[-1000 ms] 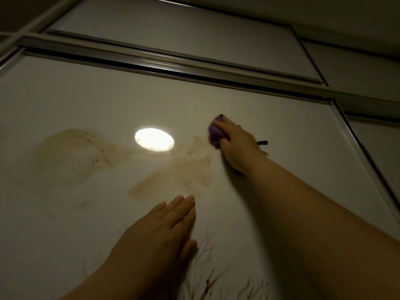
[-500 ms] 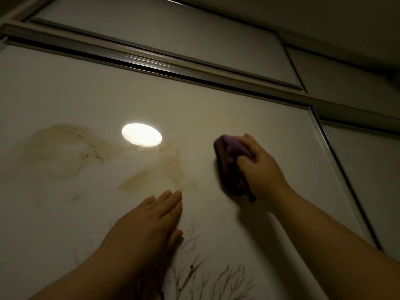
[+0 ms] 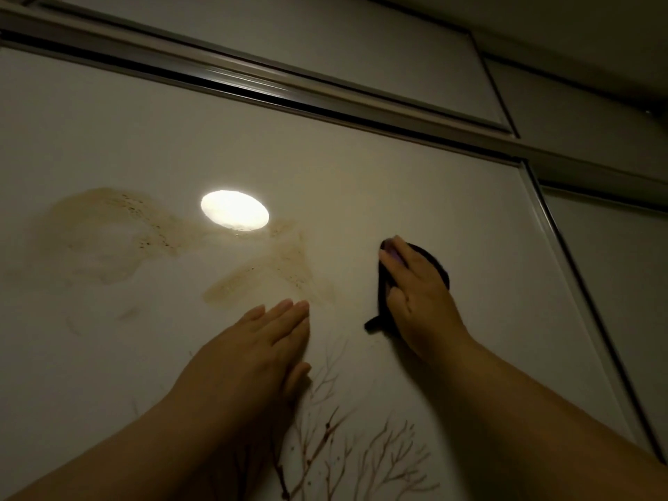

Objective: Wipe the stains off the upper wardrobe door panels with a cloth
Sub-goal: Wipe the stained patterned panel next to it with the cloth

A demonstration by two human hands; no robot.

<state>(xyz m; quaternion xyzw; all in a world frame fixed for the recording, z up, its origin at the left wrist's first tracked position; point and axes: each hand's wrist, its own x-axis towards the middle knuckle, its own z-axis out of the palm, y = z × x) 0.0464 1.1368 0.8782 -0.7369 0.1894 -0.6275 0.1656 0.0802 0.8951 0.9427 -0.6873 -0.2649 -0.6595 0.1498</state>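
The pale wardrobe door panel [image 3: 361, 182] fills the view. A large brown stain [image 3: 108, 229] spreads at the left, and a second streaked stain [image 3: 274, 273] lies near the middle. My right hand [image 3: 419, 294] presses a dark purple cloth [image 3: 383, 294] flat against the panel, just right of the streaked stain. Most of the cloth is hidden under the hand. Below the streaked stain, my left hand [image 3: 260, 352] rests flat on the panel with fingers together and nothing in it.
A bright oval light reflection [image 3: 235, 210] sits between the two stains. A metal rail [image 3: 289, 92] runs across above the panel, with more panels [image 3: 325, 41] over it. A metal frame edge [image 3: 564, 254] bounds the panel at right. Brown branch artwork [image 3: 361, 446] is printed low down.
My right hand with the cloth has moved from the upper edge of the streaked stain down and to the right. The streaked stain looks thinner at its right side. My left hand stays flat.
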